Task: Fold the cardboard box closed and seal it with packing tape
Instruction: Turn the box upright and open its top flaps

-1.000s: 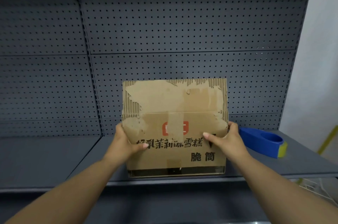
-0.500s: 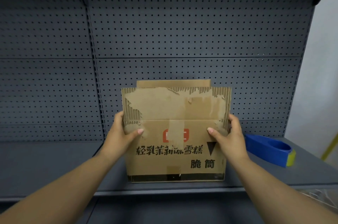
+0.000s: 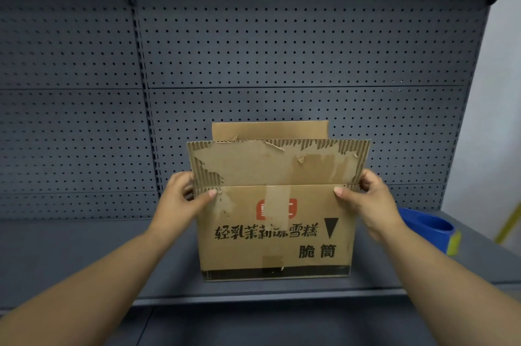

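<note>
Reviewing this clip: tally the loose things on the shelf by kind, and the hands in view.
Cardboard box: 1
Blue tape dispenser: 1
Hands: 2, left hand and right hand, both gripping the box's upper corners
Total: 4

Grey metal shelving unit, lit dimly.

A dark grey shelf (image 3: 84,249) runs across the view, backed by a pegboard panel (image 3: 282,43) dotted with small holes; a pale wall (image 3: 501,108) and a slanted yellow strip (image 3: 507,225) show at the right edge.
</note>
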`<state>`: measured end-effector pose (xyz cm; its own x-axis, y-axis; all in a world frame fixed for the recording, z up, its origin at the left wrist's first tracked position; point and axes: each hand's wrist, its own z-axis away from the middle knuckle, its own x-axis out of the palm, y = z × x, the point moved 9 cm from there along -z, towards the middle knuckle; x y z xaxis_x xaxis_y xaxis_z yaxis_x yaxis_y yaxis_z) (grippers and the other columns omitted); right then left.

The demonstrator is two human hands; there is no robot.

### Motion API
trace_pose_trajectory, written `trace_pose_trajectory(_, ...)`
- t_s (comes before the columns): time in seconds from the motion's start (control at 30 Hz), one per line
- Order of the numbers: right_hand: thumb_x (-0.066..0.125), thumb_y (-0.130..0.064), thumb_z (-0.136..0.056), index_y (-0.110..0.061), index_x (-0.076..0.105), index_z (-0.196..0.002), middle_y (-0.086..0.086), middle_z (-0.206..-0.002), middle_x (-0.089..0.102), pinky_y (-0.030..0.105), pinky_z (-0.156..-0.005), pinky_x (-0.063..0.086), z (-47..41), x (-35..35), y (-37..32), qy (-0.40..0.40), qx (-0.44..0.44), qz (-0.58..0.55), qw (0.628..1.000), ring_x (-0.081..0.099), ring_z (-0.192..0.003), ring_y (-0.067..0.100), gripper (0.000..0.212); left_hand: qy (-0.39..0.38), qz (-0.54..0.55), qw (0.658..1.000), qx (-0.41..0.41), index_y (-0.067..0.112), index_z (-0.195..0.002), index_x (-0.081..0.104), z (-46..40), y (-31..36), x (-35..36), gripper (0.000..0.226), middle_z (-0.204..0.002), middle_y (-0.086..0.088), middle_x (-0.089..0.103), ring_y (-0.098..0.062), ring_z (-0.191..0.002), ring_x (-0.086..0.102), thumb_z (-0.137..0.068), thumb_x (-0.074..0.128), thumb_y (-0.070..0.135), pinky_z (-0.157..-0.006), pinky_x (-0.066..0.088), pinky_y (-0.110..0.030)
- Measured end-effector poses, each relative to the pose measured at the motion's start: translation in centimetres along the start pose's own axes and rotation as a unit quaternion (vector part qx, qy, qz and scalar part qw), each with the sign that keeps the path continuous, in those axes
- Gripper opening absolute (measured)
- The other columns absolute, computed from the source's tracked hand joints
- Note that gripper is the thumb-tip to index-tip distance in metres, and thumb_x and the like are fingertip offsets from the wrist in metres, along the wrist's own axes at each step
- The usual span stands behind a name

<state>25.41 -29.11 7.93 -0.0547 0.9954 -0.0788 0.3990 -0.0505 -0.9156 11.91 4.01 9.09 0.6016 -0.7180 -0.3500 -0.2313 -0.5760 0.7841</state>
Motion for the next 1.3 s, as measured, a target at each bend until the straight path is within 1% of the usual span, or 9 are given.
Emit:
trace_pose_trajectory(0.1, 0.072, -0.008, -0.076, -0.033, 0.064, -0.088, 0.004, -0.118, 0.053, 0.046, -0.092, 0.050, -0.5, 0.1, -0.8, -0.043, 0.006, 0.050, 0.998, 0.056, -0.108, 0.024, 0.028, -0.022, 0.017, 0.999, 0.018, 0.034, -0.101, 0.063, -0.6, 0.6, 0.0, 0.018, -0.121, 0.003, 0.054, -0.012, -0.109, 0.055, -0.087, 0.062, 0.024, -0.098, 0.045, -0.036)
trace_pose_trajectory(0.27, 0.059, -0.006, -0.086, -0.023, 0.065, -0.089, 0.009, -0.112, 0.060, 0.031, -0.080, 0.049, -0.3, -0.2, -1.8, -0.055, -0.012, 0.061, 0.997, 0.059, -0.104, 0.025, 0.018, -0.026, 0.069, 0.997, 0.000, 0.029, -0.102, 0.065, -0.9, 0.4, 0.3, 0.023, -0.115, 0.000, 0.062, -0.013, -0.107, 0.058, -0.096, 0.046, 0.019, -0.094, 0.046, -0.034)
trace_pose_trajectory(0.4, 0.040, -0.009, -0.089, -0.016, 0.068, -0.099, 0.007, -0.109, 0.066, 0.037, -0.095, 0.044, -0.9, -0.8, -0.3, -0.040, 0.039, -0.014, 0.998, 0.057, -0.108, 0.024, 0.030, -0.018, 0.143, 0.990, -0.009, 0.017, -0.093, 0.066, -0.8, 1.1, -0.1, 0.041, -0.111, -0.002, 0.061, -0.009, -0.100, 0.057, -0.091, 0.029, 0.002, -0.078, 0.047, -0.014)
trace_pose_trajectory(0.53, 0.038, -0.028, -0.095, -0.009, 0.067, -0.098, 0.003, -0.101, 0.067, 0.039, -0.100, 0.041, -0.9, -1.5, -0.7, 0.009, 0.053, -0.130, 0.990, 0.059, -0.101, 0.018, 0.035, 0.012, 0.174, 0.985, -0.011, 0.012, -0.085, 0.067, -1.1, 1.5, -1.0, 0.037, -0.091, 0.004, 0.068, -0.011, -0.091, 0.061, -0.088, 0.030, 0.007, -0.079, 0.048, -0.022)
trace_pose_trajectory(0.73, 0.027, -0.059, -0.092, -0.012, 0.062, -0.071, 0.001, -0.080, 0.068, 0.024, -0.073, 0.044, -0.2, -1.2, -2.0, 0.064, 0.080, -0.189, 0.977, 0.063, -0.079, 0.010, 0.063, 0.051, 0.282, 0.952, -0.105, 0.011, -0.085, 0.068, -1.1, 1.6, -0.4, 0.067, -0.089, -0.003, 0.073, -0.017, -0.089, 0.066, -0.095, 0.021, 0.057, -0.081, 0.048, -0.031)
trace_pose_trajectory(0.97, 0.057, -0.035, -0.089, -0.006, 0.062, -0.089, 0.007, -0.089, 0.066, 0.029, -0.088, 0.047, 0.2, -1.0, -1.3, 0.016, 0.108, -0.192, 0.975, 0.062, -0.093, 0.021, 0.029, -0.033, 0.225, 0.972, -0.065, 0.019, -0.103, 0.064, -0.5, 2.8, 0.1, 0.018, -0.095, 0.012, 0.069, 0.004, -0.086, 0.064, -0.092, 0.052, 0.026, -0.080, 0.045, -0.024)
trace_pose_trajectory(1.07, 0.057, -0.016, -0.089, -0.006, 0.062, -0.104, 0.002, -0.095, 0.065, 0.023, -0.082, 0.045, 0.9, -0.7, -1.1, -0.056, 0.091, -0.160, 0.981, 0.059, -0.095, 0.019, 0.019, -0.108, 0.159, 0.980, -0.056, 0.025, -0.128, 0.049, -0.2, 2.5, 0.6, 0.043, -0.122, 0.013, 0.054, 0.004, -0.105, 0.054, -0.088, 0.059, 0.012, -0.095, 0.038, -0.021)
trace_pose_trajectory(1.2, 0.060, -0.002, -0.085, -0.013, 0.042, -0.138, 0.001, -0.135, 0.048, 0.020, -0.079, 0.043, 1.5, 0.0, -1.2, -0.135, 0.107, -0.067, 0.983, 0.052, -0.113, 0.014, 0.057, -0.170, 0.112, 0.975, -0.088, 0.026, -0.148, 0.019, 0.4, 1.4, 1.3, 0.077, -0.147, 0.006, 0.031, -0.009, -0.135, 0.031, -0.086, 0.063, 0.009, -0.103, 0.026, -0.021)
trace_pose_trajectory(1.3, 0.060, 0.002, -0.084, -0.018, 0.027, -0.146, -0.001, -0.150, 0.032, 0.022, -0.087, 0.041, 1.4, 0.2, -1.9, -0.158, 0.105, 0.001, 0.982, 0.040, -0.123, 0.012, 0.073, -0.204, 0.062, 0.972, -0.094, 0.030, -0.149, 0.010, 0.4, 1.0, 1.8, 0.083, -0.154, 0.007, 0.021, -0.002, -0.130, 0.027, -0.087, 0.063, 0.016, -0.093, 0.031, -0.015)
